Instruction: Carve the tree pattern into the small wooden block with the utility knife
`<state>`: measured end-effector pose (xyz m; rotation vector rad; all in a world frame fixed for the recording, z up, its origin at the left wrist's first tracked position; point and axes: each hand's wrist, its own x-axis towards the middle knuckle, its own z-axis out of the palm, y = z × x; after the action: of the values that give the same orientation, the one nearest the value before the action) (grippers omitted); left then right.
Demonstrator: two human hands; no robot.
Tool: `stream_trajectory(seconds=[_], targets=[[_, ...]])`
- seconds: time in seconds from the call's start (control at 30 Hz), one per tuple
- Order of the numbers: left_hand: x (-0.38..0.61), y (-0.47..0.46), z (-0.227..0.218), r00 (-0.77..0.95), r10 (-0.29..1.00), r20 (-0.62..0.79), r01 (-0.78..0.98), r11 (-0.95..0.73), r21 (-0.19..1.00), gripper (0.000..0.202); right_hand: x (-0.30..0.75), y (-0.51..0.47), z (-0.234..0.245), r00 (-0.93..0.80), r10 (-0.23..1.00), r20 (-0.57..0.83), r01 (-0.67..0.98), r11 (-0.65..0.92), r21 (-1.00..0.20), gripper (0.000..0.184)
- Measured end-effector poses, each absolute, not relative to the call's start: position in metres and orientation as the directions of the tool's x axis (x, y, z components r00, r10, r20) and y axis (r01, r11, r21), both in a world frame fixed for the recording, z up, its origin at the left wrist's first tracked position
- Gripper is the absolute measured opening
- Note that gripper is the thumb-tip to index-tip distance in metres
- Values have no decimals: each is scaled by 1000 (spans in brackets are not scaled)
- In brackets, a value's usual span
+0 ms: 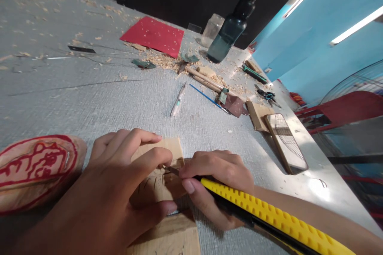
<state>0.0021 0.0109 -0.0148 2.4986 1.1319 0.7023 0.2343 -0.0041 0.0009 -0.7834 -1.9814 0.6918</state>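
My right hand (223,175) grips a yellow and black utility knife (269,213) near its front end. The blade tip meets the face of a small pale wooden block (160,187), which bears pencil strokes and a shallow carved spot. My left hand (116,179) clasps this block, thumb on the near edge and fingers over the far side, the index fingertip right by the blade. A second wooden piece (170,237) lies at the near edge of the view, below the block. Left of my left hand is a round wooden disc (38,167) with a red design.
Beyond my hands lie a pen (178,99), a thin blue brush (206,97), wooden sticks (206,81) and red sandpaper-like sheet (154,36). Shavings surround them. A dark dropper bottle (227,34) and clear jar (212,30) stand behind. At right, a phone (285,143) leans on a wood block (259,113).
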Motion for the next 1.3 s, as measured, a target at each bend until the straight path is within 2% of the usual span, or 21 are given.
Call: stream_trajectory(seconds=[0.33, 0.53, 0.77, 0.9, 1.3], targets=[[5, 10, -10, 564, 784, 259, 629, -611, 480, 54, 233, -5, 1, -388, 760, 521, 226, 627, -745, 13], [4, 11, -12, 576, 763, 293, 605, -639, 475, 54, 232, -6, 0, -349, 755, 555, 171, 633, -755, 16], [5, 12, -10, 582, 760, 288, 602, -642, 476, 49, 232, -6, -2, -372, 763, 529, 204, 623, -755, 12], [5, 11, -11, 583, 762, 280, 598, -637, 487, 52, 230, -7, -2, -352, 774, 527, 208, 614, -762, 14], [3, 12, -11, 585, 756, 294, 599, -647, 471, 49, 231, -6, 1, -411, 738, 536, 208, 648, -733, 16]])
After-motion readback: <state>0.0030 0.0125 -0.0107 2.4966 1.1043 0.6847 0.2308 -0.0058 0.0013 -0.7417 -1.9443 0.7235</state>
